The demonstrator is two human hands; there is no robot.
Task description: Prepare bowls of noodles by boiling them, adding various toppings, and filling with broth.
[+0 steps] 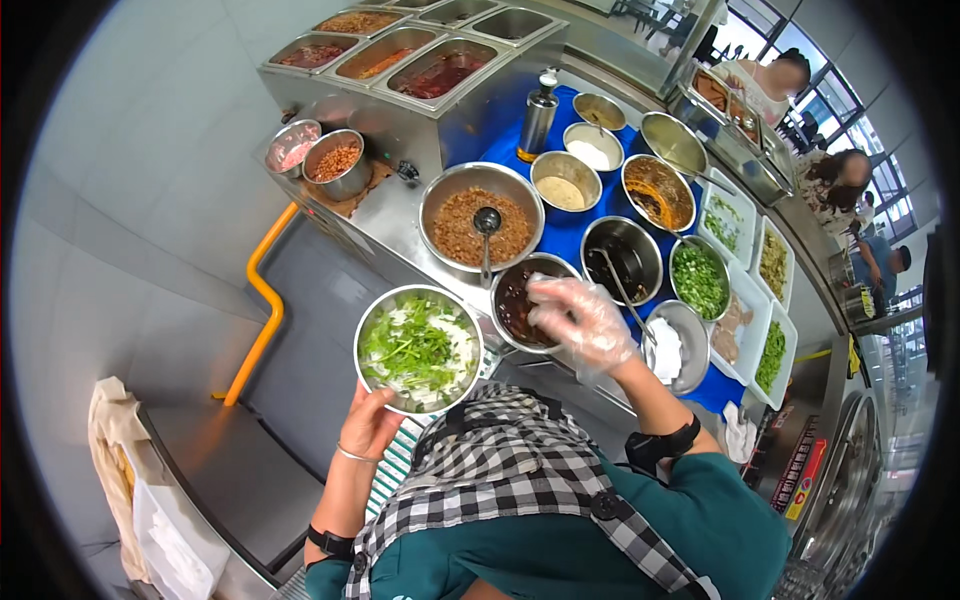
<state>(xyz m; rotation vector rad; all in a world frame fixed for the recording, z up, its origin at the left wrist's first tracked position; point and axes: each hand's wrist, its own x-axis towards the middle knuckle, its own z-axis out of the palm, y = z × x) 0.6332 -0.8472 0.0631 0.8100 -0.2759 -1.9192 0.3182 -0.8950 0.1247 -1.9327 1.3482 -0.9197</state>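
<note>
In my left hand (373, 421) is the rim of a round steel bowl (420, 409) holding chopped green herbs (416, 334) over something white. My right hand (585, 322), in a clear plastic glove, hovers over a steel bowl of dark reddish food (517, 300); its fingers are curled, and whether they pinch anything cannot be told. Beyond the held bowl stands a wide steel bowl of brown minced food (457, 225) with a black ladle (487, 220) in it. Right of the glove are a pot of dark sauce (621, 262) with a spoon and a bowl with white material (663, 351).
Blue cloth (559, 232) lies under bowls of sauces, chopped scallions (699, 281) and a pump bottle (537, 120). White trays (757, 330) line the right. Food wells (442, 71) stand at the back, two steel pots (334, 165) at left. An orange rail (259, 277) bends beside the counter. People (765, 82) are beyond it.
</note>
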